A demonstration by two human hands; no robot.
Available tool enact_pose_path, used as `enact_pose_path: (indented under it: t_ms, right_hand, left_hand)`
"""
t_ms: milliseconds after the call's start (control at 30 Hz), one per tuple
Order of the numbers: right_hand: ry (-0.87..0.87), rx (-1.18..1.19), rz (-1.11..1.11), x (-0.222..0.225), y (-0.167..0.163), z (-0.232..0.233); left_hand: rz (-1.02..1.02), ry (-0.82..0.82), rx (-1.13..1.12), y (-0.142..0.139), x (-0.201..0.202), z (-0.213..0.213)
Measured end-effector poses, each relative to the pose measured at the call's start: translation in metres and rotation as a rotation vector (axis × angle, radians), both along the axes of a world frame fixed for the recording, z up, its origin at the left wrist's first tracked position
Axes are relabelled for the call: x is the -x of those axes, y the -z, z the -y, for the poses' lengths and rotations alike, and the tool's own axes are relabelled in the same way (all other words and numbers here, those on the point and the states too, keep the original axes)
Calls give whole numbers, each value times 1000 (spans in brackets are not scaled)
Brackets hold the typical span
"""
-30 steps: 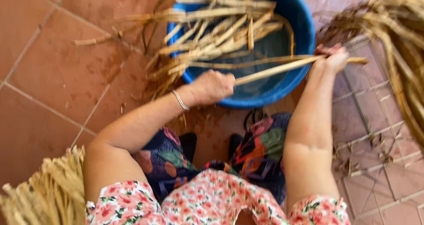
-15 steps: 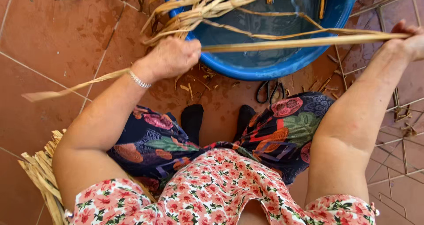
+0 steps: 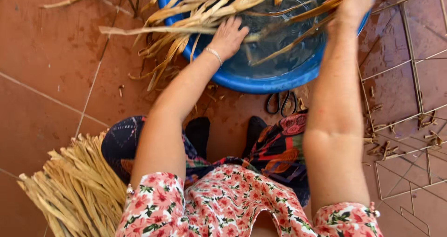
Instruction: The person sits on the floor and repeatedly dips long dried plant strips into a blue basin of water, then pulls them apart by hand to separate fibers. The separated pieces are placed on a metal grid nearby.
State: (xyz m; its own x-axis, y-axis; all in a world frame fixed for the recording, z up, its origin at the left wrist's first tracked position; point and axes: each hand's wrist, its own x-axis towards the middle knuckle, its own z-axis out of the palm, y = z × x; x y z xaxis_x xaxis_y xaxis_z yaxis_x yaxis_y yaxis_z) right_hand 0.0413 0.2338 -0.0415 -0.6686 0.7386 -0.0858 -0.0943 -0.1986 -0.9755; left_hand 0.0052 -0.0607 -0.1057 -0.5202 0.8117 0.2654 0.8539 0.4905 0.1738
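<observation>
A blue plastic basin (image 3: 260,82) holding water stands on the tiled floor in front of me. Long dry straw-coloured leaves (image 3: 195,9) lie across its left rim and in the water. My left hand (image 3: 229,36) reaches over the near rim and rests on these leaves, fingers spread. At the top edge of the view, my right hand (image 3: 350,2) grips one long leaf strip (image 3: 298,18) that slants down into the basin. A thin bracelet sits on my left wrist.
A bundle of dry straw leaves (image 3: 77,186) lies at my lower left. Black-handled scissors (image 3: 281,102) lie on the red floor tiles just below the basin. A thin metal wire frame (image 3: 409,116) lies on the right. My black-socked feet (image 3: 200,130) point toward the basin.
Both hands moved forward over the basin. The long strip, held stretched level between them, now slants into the water, and my left hand has left it for the leaf pile.
</observation>
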Motion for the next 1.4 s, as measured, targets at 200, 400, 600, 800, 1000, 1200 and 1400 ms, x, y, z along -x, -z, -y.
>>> enact_pose_path:
  t_ms: [200,400,600,800,1000,1200,1400]
  right_hand:
    - [47,54,288,23,33,71]
    - [-121,250,228,39,56,104]
    - [-117,311,508,36,94,86]
    - [-453,-554,1332,15,74,67]
    - [-448,-891,815,19,-13,67]
    - [-742,-596,315,8,-70,44]
    - [-457,-144,99,-20,-84,61]
  left_hand:
    - [531,-101,676,54,-3,13]
    - [615,-102,788,58,13,23]
    - [666,-119,727,46,9,16]
    - [550,-45,576,12,17,-17]
    - [301,-132,-16,-42,38,-55]
    - [151,-74,-252,-79,49,-62]
    - [489,-80,-453,-101,23,-56]
